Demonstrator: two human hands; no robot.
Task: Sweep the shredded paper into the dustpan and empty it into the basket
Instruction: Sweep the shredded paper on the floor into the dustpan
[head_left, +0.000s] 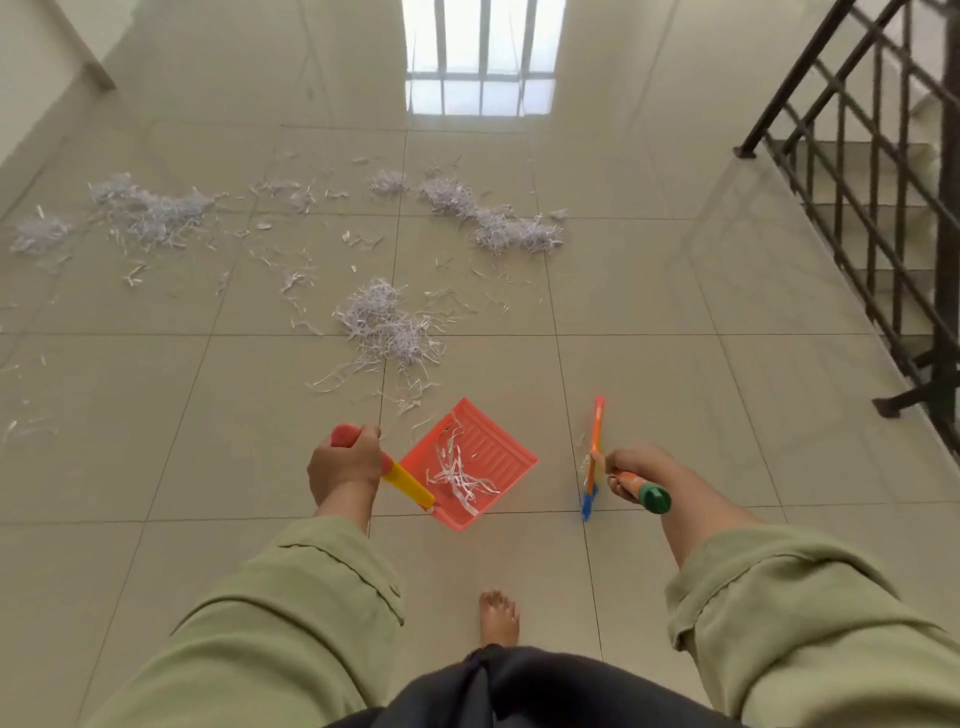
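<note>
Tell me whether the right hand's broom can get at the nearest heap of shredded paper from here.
Probably yes. The right hand grips the broom beside the dustpan, and only bare floor tiles lie between it and the nearest heap, ahead and to the left.

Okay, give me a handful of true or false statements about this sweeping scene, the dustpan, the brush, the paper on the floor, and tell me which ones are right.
1. The left hand grips the yellow and red handle of the orange plastic dustpan. True.
2. The dustpan is empty. False: a few white shredded paper strips lie in it.
3. The right hand grips the orange brush with the green handle end. True.
4. All the shredded paper has been swept up. False: piles of shredded paper lie scattered across the beige tiled floor.
5. A dark metal stair railing stands on the left. False: it is on the right.
</note>
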